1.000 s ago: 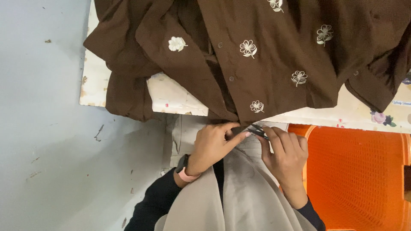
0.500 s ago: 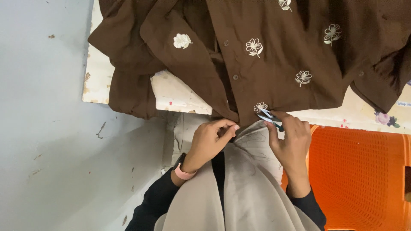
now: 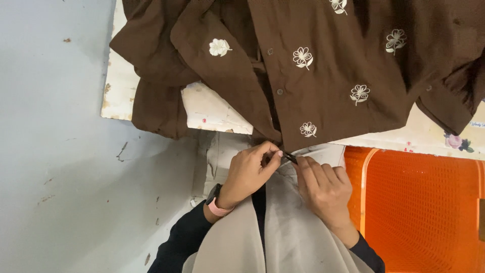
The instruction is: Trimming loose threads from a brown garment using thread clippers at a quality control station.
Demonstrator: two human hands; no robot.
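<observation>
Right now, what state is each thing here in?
Brown shirt: spread on the table, hem hanging over the edge.
Left hand: pinching the shirt's hem.
Right hand: fingers curled round a small dark tool at the hem.
Orange basket: on the floor, contents not visible.
Table: paint chipped.

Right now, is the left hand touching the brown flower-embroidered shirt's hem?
Touching. The head view shows the left hand pinching the bottom edge of the brown flower-embroidered shirt.

Brown shirt (image 3: 328, 65), white embroidered flowers; orange mesh basket (image 3: 424, 212); pink wristband (image 3: 218, 207)
</observation>
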